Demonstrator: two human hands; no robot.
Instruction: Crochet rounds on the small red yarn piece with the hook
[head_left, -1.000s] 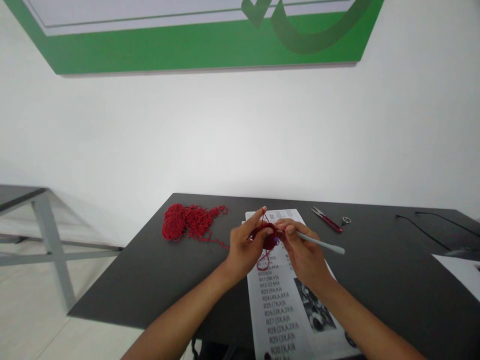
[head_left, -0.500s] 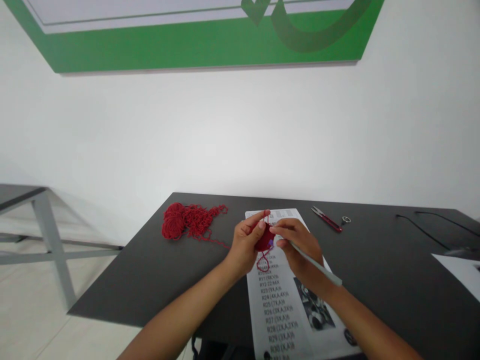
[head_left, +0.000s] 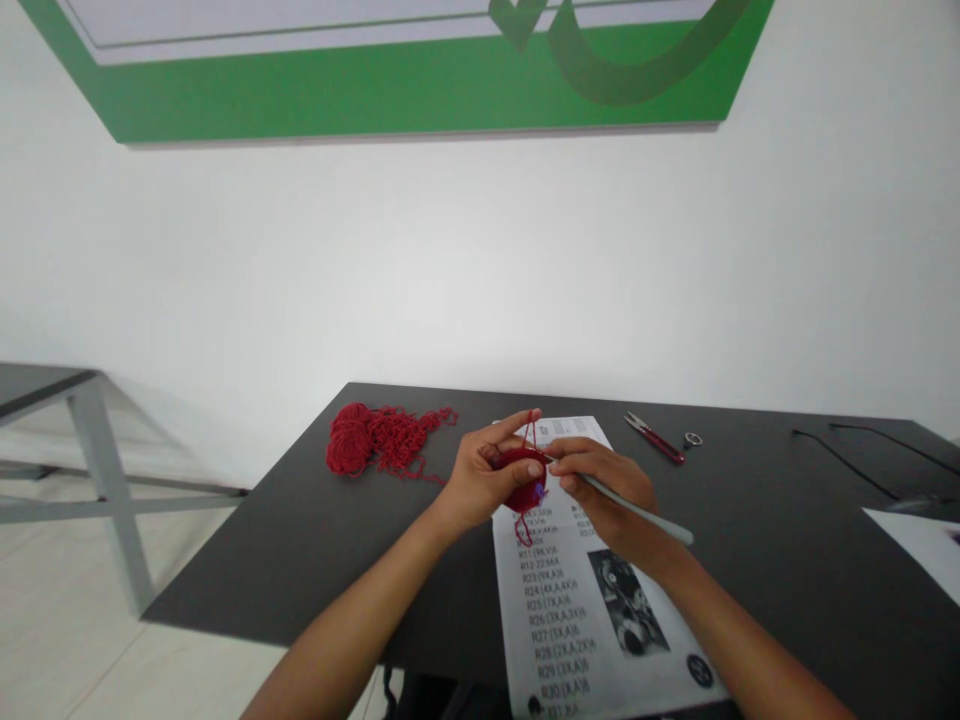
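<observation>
Hook handle (head_left: pixel 646 514) lifted; crochet piece (head_left: pixel 523 495) red, rounded, purple-flecked.

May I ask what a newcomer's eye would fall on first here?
Probably the green-bordered board high on the white wall. Then the left hand holding a red yarn piece above the printed sheet, and the right hand gripping a grey tool. The red yarn heap stands out on the far left of the dark table.

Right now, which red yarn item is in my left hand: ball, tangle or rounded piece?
The rounded piece with a purple spot, pinched in your left hand; the ball and tangle lie on the table.
</observation>
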